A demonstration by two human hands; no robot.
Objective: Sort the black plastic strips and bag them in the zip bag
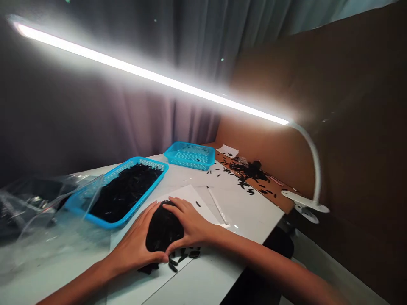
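A heap of small, dark, elongated pieces (163, 231) lies on white paper (190, 195) on the table. My left hand (136, 241) curves around the heap's left side, its fingers together and its thumb along the near edge. From the right, my right hand (187, 220) wraps around the other side with bent fingers. The two thumbs nearly meet at the front, and the fingertips come close at the far side. Several loose dark pieces (173, 264) lie just in front of the hands. What the pieces are I cannot make out.
A blue basket (117, 222) full of dark pieces stands left, beside clear plastic bags (47, 212). Another blue basket (190, 163) stands at the back. More dark pieces (251, 169) are scattered back right. A lit lamp (152, 76) hangs overhead, clamped near the right edge.
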